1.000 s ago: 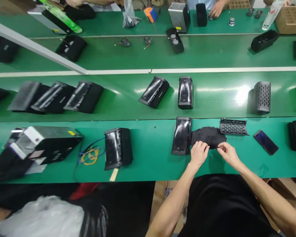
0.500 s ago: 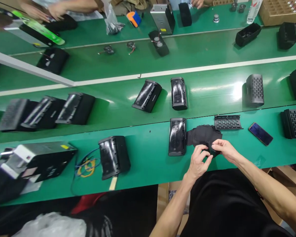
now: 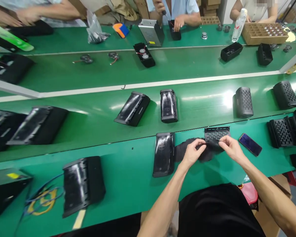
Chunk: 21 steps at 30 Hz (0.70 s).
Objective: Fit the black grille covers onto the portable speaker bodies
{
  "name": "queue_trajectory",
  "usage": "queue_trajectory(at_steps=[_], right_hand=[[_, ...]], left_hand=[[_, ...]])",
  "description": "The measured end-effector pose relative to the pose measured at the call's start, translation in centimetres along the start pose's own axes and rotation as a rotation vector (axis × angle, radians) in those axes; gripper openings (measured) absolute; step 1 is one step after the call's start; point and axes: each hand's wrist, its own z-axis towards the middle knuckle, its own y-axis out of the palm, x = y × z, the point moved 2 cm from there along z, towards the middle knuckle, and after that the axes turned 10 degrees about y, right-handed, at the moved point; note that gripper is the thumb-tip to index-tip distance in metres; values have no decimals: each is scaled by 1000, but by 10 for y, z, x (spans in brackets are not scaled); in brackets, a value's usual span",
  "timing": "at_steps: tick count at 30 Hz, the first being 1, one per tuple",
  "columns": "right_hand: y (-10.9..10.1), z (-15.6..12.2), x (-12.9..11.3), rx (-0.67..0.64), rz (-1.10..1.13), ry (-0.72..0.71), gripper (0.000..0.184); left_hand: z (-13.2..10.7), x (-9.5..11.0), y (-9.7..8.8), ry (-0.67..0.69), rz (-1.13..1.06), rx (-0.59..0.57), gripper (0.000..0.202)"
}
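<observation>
Between my two hands a thin piece of black cloth [image 3: 212, 146] is stretched by its upper edge. My left hand [image 3: 194, 152] pinches one corner and my right hand [image 3: 232, 149] the other. Just beyond the cloth lies a black slotted grille panel [image 3: 216, 133], its lower part hidden by the cloth and fingers. More black cloth pieces [image 3: 184, 148] are piled on the green table, partly under my left hand. Left of that pile a black speaker box [image 3: 163, 154] with a glossy front lies close by. A phone [image 3: 250, 144] rests to the right of my right hand.
Several speaker boxes stand on the green belt [image 3: 199, 108] ahead. Slotted black parts [image 3: 282, 131] sit at the right. At the left are another speaker box [image 3: 84, 184] and coiled cables [image 3: 43, 200]. Co-workers sit across the line, one holding a tool over a black case [image 3: 175, 33].
My hands have moved apart and slightly forward, spreading the bunched cloth out between them near the grille panel. The view has shifted right and tilted up, bringing more co-workers into sight.
</observation>
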Motion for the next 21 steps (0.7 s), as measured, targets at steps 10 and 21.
queue_trajectory(at_steps=[10, 21], right_hand=[[-56, 62, 60, 311, -535, 355, 20], [-56, 72, 91, 255, -318, 492, 35]], left_hand=[[67, -35, 30, -167, 362, 148, 34], [54, -40, 36, -432, 386, 23, 17]])
